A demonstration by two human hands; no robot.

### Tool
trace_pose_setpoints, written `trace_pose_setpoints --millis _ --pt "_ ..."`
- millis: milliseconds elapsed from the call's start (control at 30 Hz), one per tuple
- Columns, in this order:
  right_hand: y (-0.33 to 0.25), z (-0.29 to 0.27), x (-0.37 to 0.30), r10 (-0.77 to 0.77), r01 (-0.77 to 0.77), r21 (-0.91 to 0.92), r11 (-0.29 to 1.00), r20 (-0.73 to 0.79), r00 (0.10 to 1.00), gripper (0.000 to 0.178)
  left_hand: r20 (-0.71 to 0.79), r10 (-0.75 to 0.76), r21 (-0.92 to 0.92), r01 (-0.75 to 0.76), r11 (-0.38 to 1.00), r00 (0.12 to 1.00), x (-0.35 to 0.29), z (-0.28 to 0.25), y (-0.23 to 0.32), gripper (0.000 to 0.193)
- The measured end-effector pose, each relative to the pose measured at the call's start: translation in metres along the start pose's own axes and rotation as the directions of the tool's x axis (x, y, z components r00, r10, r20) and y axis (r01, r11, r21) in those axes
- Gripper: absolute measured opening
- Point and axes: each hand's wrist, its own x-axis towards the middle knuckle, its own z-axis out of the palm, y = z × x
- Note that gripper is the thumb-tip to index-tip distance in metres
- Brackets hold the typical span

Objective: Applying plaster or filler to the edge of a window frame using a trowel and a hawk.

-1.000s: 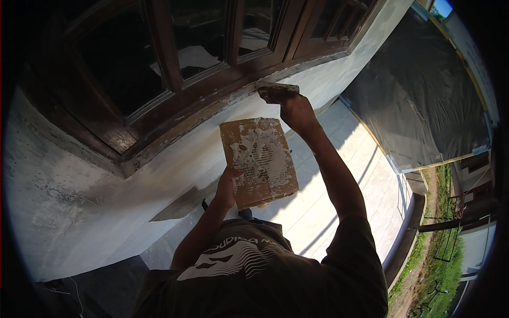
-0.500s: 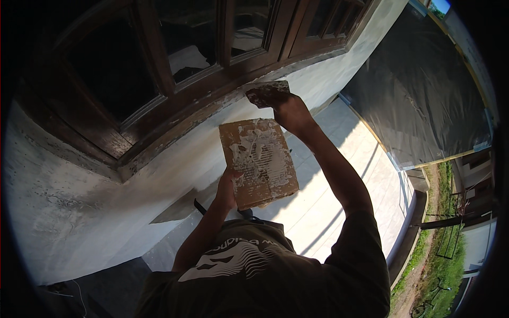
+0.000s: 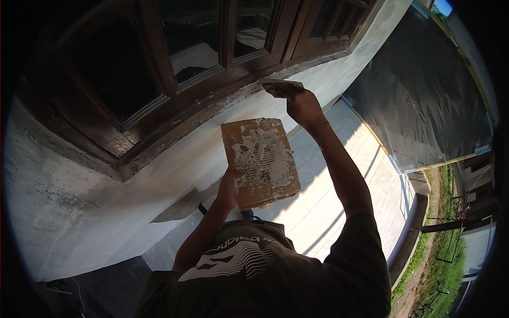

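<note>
— While my left hand [image 3: 229, 185] grips the lower edge of the board [image 3: 261, 162], thumb on its face and fingers curled under, what moved?

— My right hand [image 3: 299, 103] slid along the window sill [image 3: 212, 108], to the right as I see it. I'd judge that stretch left of it is filled.

— And the board?

— Tan, tilted up below the sill, smeared with white plaster.

— The far hand?

— Fingers pressed together on the scraper [image 3: 281, 85], its blade touching the wall [image 3: 159, 169] just under the sill.
</note>
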Motion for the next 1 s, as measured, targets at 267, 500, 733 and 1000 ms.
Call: trace_pose_setpoints --millis 267,500,733,1000 --pt "0.019 0.008 -0.010 -0.223 0.229 -0.156 0.961 0.055 0.973 0.046 -0.001 -0.026 -0.017 0.026 1.000 1.000 -0.001 -0.001 0.000 0.056" --pt "0.029 0.014 -0.018 -0.218 0.215 0.064 0.974 0.032 0.976 0.050 0.028 -0.045 -0.042 0.046 0.998 0.999 0.001 -0.005 -0.001 0.055" --pt "0.006 -0.010 -0.024 -0.184 0.188 0.025 0.982 -0.122 0.975 0.049 0.032 -0.075 -0.070 0.077 0.995 0.997 0.000 -0.004 0.000 0.054" --pt "0.003 0.018 -0.016 0.029 -0.028 0.025 0.999 -0.056 0.998 0.047 0.008 -0.041 -0.040 0.041 0.998 0.999 0.003 0.001 -0.002 0.054"
